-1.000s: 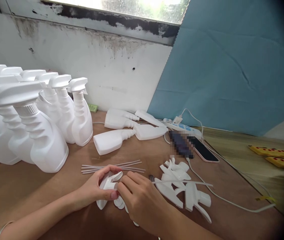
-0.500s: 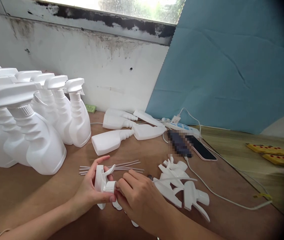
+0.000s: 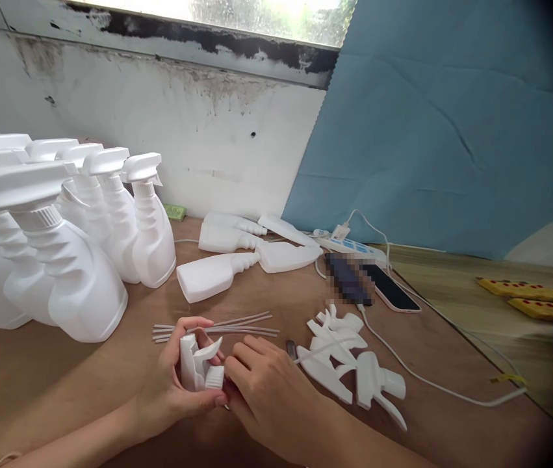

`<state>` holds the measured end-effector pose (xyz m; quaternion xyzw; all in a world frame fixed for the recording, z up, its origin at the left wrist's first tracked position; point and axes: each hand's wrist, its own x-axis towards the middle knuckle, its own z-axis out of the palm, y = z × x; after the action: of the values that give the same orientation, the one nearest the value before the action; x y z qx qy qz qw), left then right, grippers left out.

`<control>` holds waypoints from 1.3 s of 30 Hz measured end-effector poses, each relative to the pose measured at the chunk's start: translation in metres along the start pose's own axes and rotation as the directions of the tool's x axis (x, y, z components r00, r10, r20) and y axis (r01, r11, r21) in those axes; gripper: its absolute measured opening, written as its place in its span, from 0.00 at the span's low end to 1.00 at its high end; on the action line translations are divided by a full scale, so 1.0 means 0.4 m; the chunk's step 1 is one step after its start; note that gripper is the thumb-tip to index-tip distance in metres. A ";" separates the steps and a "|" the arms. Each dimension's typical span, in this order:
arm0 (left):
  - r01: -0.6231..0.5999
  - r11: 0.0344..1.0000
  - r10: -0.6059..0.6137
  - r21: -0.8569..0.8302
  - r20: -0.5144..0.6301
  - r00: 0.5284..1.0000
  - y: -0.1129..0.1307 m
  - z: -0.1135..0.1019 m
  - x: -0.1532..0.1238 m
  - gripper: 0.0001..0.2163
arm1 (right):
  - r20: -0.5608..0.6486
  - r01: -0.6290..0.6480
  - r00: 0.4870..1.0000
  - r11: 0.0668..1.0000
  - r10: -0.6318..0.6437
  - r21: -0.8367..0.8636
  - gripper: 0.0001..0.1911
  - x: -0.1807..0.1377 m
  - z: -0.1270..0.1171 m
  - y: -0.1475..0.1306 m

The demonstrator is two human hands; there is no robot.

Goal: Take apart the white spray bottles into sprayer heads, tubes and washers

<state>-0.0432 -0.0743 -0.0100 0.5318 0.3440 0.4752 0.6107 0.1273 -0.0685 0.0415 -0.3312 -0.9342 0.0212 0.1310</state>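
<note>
My left hand [image 3: 171, 383] is closed round a white trigger spray head [image 3: 199, 364], holding it upright near the table's front edge. My right hand [image 3: 269, 393] presses its closed fingers against the head's threaded collar; a thin clear tube [image 3: 327, 348] runs from under those fingers to the right. Just behind my hands lies a small bundle of clear dip tubes [image 3: 218, 327]. To the right sits a pile of loose white spray heads [image 3: 349, 364].
Several finished white spray bottles [image 3: 86, 253] stand in rows at the left. A few empty bottles [image 3: 237, 260] lie on their sides farther back. A phone [image 3: 393, 292], a power strip [image 3: 354, 250] and white cables [image 3: 432, 383] lie at the right, with yellow packs [image 3: 529, 296] beyond.
My left hand has lifted the spray head off the table and turned it upright. My right hand has shifted to the collar, and the thin tube has slid left toward it.
</note>
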 end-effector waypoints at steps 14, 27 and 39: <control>0.115 0.992 -0.115 -0.043 -0.003 0.993 0.014 -0.003 0.014 0.31 | 0.030 -0.147 0.989 0.954 0.144 0.261 0.09 -0.007 -0.014 -0.015; 0.194 0.967 -0.157 -0.165 0.212 0.965 0.014 -0.001 0.019 0.29 | 0.136 -0.075 0.990 0.908 0.020 0.411 0.09 -0.004 -0.059 -0.012; 0.306 0.925 -0.229 -0.224 0.314 0.922 0.010 0.004 0.011 0.30 | 0.252 -0.107 0.967 0.841 -0.036 0.531 0.10 -0.005 -0.087 -0.013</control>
<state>-0.0413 -0.0706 -0.0056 0.4538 0.2558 0.3481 0.7794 0.1347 -0.0754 0.0754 -0.2926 -0.8928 0.3278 0.0989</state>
